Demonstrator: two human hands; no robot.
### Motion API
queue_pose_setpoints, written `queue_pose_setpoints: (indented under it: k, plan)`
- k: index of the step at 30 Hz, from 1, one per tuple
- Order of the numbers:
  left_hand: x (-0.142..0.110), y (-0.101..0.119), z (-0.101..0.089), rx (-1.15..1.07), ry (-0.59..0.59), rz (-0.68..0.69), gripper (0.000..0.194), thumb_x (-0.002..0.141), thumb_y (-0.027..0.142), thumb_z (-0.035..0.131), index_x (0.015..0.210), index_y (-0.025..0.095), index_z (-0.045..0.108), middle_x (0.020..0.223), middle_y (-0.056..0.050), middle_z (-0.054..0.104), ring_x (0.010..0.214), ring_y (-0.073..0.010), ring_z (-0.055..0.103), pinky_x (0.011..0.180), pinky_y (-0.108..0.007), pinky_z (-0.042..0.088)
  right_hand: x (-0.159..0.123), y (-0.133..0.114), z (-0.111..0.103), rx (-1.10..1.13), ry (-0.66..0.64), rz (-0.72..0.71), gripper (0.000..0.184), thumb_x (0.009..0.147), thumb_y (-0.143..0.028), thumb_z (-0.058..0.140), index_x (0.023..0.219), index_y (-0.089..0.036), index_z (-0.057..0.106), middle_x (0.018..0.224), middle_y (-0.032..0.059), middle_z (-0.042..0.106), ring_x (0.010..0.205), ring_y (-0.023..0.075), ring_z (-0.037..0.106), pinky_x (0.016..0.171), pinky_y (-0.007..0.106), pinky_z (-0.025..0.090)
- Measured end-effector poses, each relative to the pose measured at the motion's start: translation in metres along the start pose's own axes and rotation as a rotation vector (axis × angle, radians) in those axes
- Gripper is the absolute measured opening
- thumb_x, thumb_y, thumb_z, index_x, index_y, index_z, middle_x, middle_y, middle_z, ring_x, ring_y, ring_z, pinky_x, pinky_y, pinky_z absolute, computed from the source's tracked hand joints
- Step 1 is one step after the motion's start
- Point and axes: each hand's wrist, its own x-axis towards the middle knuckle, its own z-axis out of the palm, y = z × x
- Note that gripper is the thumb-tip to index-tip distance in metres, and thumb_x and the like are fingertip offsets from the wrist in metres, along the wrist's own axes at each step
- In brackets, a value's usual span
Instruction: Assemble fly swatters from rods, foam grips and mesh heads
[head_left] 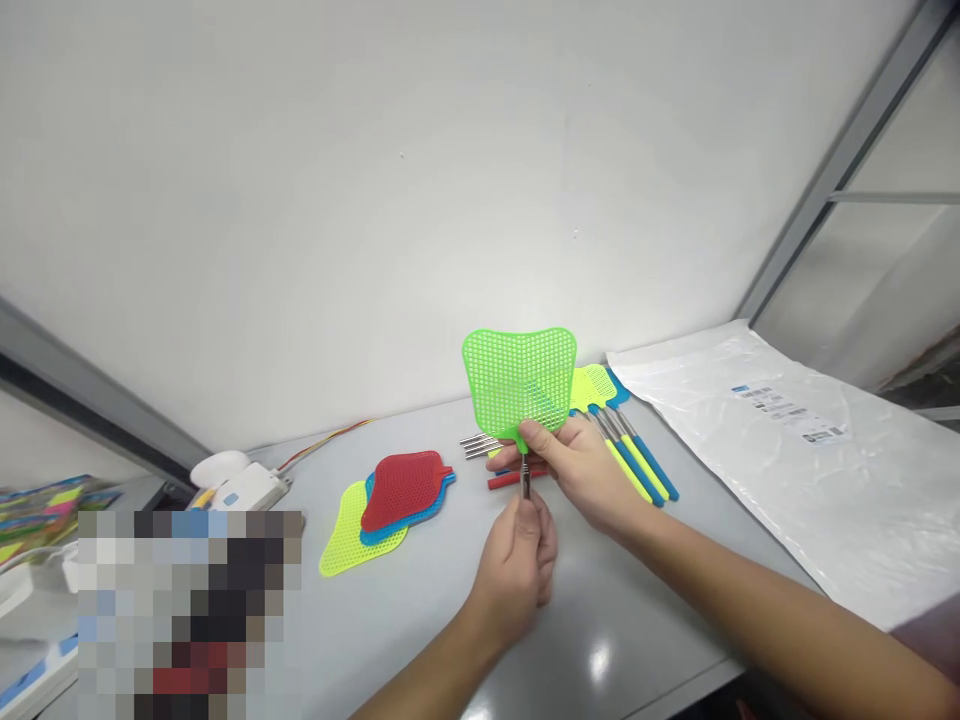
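**Green swatter head in line above its rod, both hands on the pair**

Green swatter head (517, 375) is held up over the middle of the worktop (442, 640), mesh toward the back edge and wall, neck down. Metal rod (525, 478) sits directly below the neck. Shared long axis near upright in view, no obvious kink. Neck and rod look touching; can't tell how deep the rod seats.

Right hand (581, 462): pinching the neck, thumb on the near face. It's the hand nearer the mesh. Left hand (517, 555): fingers wrapped round the rod, thumb along it, lower and nearer the front edge. What's inside that grip is hidden.

Around them: red head (405, 490) on a blue head (385, 537) on a yellow-green head (349, 530), left of the hands. Loose metal rods (478, 446) and a red handle (504, 481) lie just behind the hands. Row of swatters with heads on (641, 467) right of them, mesh toward the back edge. White bag (780, 450) covers the back right corner.
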Motion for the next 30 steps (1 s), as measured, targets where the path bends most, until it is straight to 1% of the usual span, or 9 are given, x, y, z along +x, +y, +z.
queue_pose_setpoints:
  k: [4, 7, 10, 15, 17, 21, 24, 27, 30]
  plan:
    - [0.002, 0.004, 0.0, 0.039, -0.004, -0.025, 0.05, 0.087, 0.067, 0.037, 0.067, 0.021, 0.033, 0.051, 0.009, 0.029, 0.035, -0.0039, 0.02, 0.032, -0.017, 0.021, -0.001, 0.002, -0.001, -0.029, 0.057, 0.003, 0.045, 0.081, -0.056, 0.06, 0.088, -0.013, 0.072, 0.08, 0.0098, 0.074, 0.082, 0.0222, 0.07, 0.074, 0.036, 0.057]
    - [0.002, 0.007, -0.002, 0.074, 0.01, -0.027, 0.051, 0.088, 0.066, 0.038, 0.064, 0.021, 0.033, 0.051, 0.008, 0.028, 0.035, -0.004, 0.022, 0.032, -0.017, 0.023, -0.001, 0.004, -0.001, -0.003, 0.073, 0.003, 0.042, 0.082, -0.052, 0.061, 0.091, -0.013, 0.071, 0.08, 0.0094, 0.075, 0.082, 0.0217, 0.071, 0.073, 0.036, 0.058]
    - [0.001, 0.008, -0.001, 0.085, 0.021, -0.053, 0.051, 0.089, 0.064, 0.036, 0.063, 0.02, 0.035, 0.05, 0.008, 0.028, 0.034, -0.0045, 0.023, 0.031, -0.017, 0.023, -0.001, 0.008, -0.001, 0.014, 0.082, -0.001, 0.039, 0.084, -0.05, 0.061, 0.091, -0.013, 0.072, 0.081, 0.0093, 0.075, 0.082, 0.0217, 0.071, 0.074, 0.036, 0.057]
    - [-0.003, 0.011, 0.004, 0.078, 0.044, -0.078, 0.052, 0.089, 0.066, 0.033, 0.063, 0.021, 0.034, 0.048, 0.008, 0.027, 0.033, -0.0054, 0.021, 0.031, -0.019, 0.022, -0.002, 0.01, -0.001, -0.046, 0.116, 0.005, 0.038, 0.084, -0.05, 0.06, 0.09, -0.014, 0.073, 0.087, 0.0108, 0.075, 0.093, 0.0231, 0.069, 0.079, 0.035, 0.056]
    - [-0.004, 0.014, 0.006, 0.095, 0.049, -0.08, 0.053, 0.089, 0.067, 0.029, 0.063, 0.021, 0.034, 0.047, 0.008, 0.027, 0.033, -0.0058, 0.021, 0.031, -0.02, 0.02, -0.002, 0.01, 0.0, -0.073, 0.141, -0.001, 0.038, 0.084, -0.05, 0.061, 0.092, -0.015, 0.072, 0.086, 0.0106, 0.075, 0.093, 0.0233, 0.069, 0.079, 0.035, 0.056]
    - [-0.005, 0.021, 0.008, 0.207, 0.124, -0.043, 0.051, 0.089, 0.065, 0.033, 0.064, 0.021, 0.036, 0.048, 0.007, 0.03, 0.035, -0.0065, 0.024, 0.035, -0.021, 0.021, -0.003, 0.009, 0.002, -0.108, 0.243, -0.011, 0.038, 0.081, -0.051, 0.063, 0.094, -0.016, 0.07, 0.088, 0.0101, 0.075, 0.088, 0.0235, 0.07, 0.076, 0.035, 0.057]
    - [-0.007, 0.024, 0.011, 0.25, 0.193, -0.014, 0.049, 0.088, 0.064, 0.037, 0.064, 0.021, 0.037, 0.047, 0.007, 0.032, 0.037, -0.0073, 0.026, 0.038, -0.022, 0.021, -0.003, 0.009, 0.004, -0.119, 0.265, -0.004, 0.037, 0.081, -0.05, 0.063, 0.093, -0.015, 0.07, 0.091, 0.0104, 0.075, 0.085, 0.0228, 0.07, 0.076, 0.035, 0.057]
    - [-0.008, 0.024, 0.013, 0.216, 0.191, -0.041, 0.05, 0.087, 0.066, 0.039, 0.064, 0.021, 0.037, 0.048, 0.007, 0.032, 0.036, -0.0065, 0.024, 0.037, -0.021, 0.02, -0.005, 0.01, 0.007, -0.114, 0.261, 0.005, 0.039, 0.081, -0.051, 0.063, 0.093, -0.015, 0.071, 0.091, 0.0109, 0.075, 0.086, 0.0231, 0.07, 0.077, 0.036, 0.057]
    - [-0.006, 0.025, 0.015, 0.068, 0.147, -0.093, 0.051, 0.085, 0.069, 0.036, 0.066, 0.022, 0.035, 0.049, 0.009, 0.03, 0.034, -0.0056, 0.02, 0.034, -0.021, 0.018, -0.009, 0.012, 0.011, -0.09, 0.22, 0.08, 0.042, 0.082, -0.054, 0.061, 0.094, -0.016, 0.071, 0.093, 0.0116, 0.074, 0.09, 0.0248, 0.07, 0.078, 0.038, 0.057]
